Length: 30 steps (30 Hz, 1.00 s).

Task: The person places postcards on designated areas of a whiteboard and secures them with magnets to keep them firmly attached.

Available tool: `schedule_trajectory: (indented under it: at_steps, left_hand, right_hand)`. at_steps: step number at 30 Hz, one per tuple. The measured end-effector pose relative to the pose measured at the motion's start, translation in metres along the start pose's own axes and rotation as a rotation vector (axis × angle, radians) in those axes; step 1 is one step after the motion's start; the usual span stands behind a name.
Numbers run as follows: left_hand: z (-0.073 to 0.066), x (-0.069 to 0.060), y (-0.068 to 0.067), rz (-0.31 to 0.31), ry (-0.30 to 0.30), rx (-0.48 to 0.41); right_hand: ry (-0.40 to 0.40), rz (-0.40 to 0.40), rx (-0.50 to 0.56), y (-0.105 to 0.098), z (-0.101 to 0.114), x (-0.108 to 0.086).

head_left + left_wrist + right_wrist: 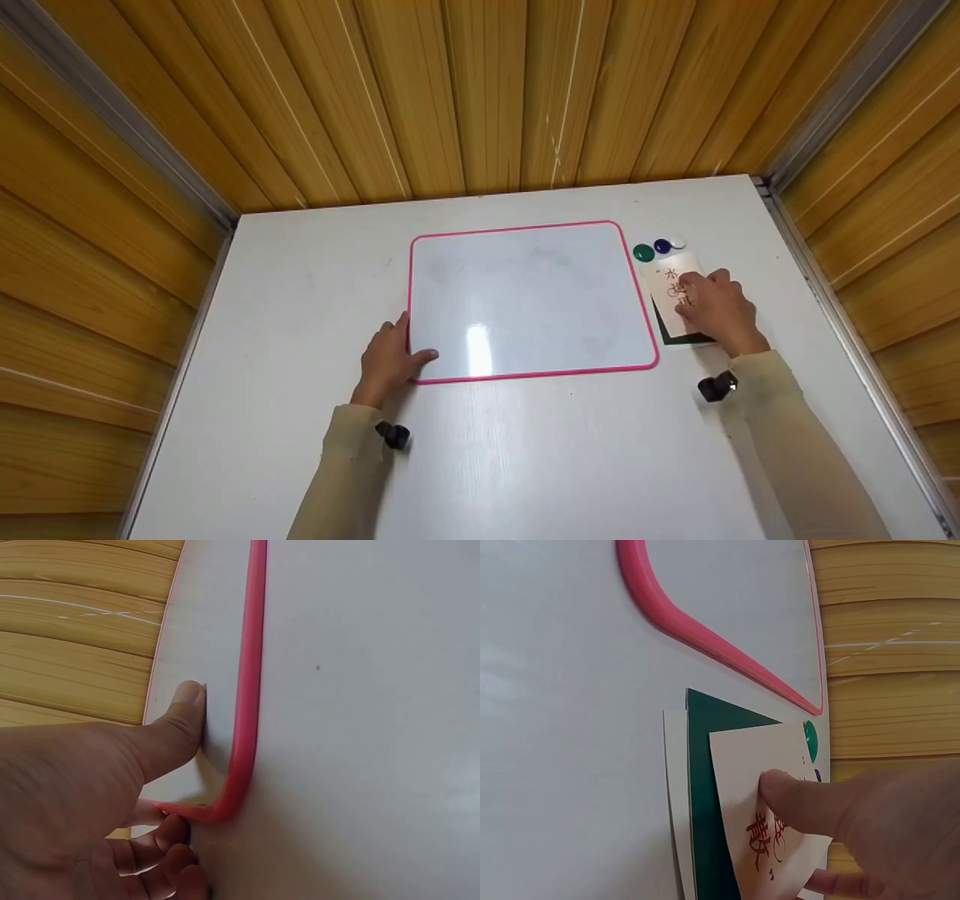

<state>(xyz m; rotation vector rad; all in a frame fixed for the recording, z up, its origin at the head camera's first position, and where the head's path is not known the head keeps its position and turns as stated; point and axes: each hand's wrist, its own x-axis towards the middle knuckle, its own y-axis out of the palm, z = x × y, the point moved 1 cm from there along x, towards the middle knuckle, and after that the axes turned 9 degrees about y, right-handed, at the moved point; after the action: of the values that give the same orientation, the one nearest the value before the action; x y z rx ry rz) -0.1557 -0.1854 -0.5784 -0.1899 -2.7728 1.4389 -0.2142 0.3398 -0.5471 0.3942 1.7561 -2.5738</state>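
Note:
A whiteboard (pixel 525 300) with a pink frame lies flat on the table. My left hand (pixel 386 360) holds its near left corner, the thumb over the board's surface and the fingers along the outer edge. To the right of the board, my right hand (pixel 720 307) pinches a cream paper card (pixel 670 304) with red-brown handwritten characters, thumb on top. Under that card lies a dark green card (pixel 709 795), and a white sheet (pixel 676 787) shows beneath it. The right hand hides part of this stack.
Just beyond the cards sit round magnet-like discs: one green (pixel 643 253), one dark blue (pixel 662 246) and one white (pixel 679 244). The white table (pixel 315 300) meets wood-patterned walls (pixel 487 97) at the back and both sides. Small black cameras are worn on both wrists.

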Motion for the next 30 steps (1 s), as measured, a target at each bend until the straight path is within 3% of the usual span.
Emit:
schedule_trajectory:
  at_steps: [8,18,30]
  left_hand:
    - [0.0,0.0,-0.001,-0.003,0.01,0.016]
    - [0.001,0.001,0.001,0.005,0.001,0.035]
    - [0.001,0.0,0.002,-0.006,0.011,0.036]
  right_hand:
    - [-0.004,-0.026,0.09,-0.008,0.001,0.001]
    - [0.001,-0.069,0.07,-0.016,0.003,0.001]
    - [-0.01,-0.106,0.136,-0.025,0.007,-0.004]
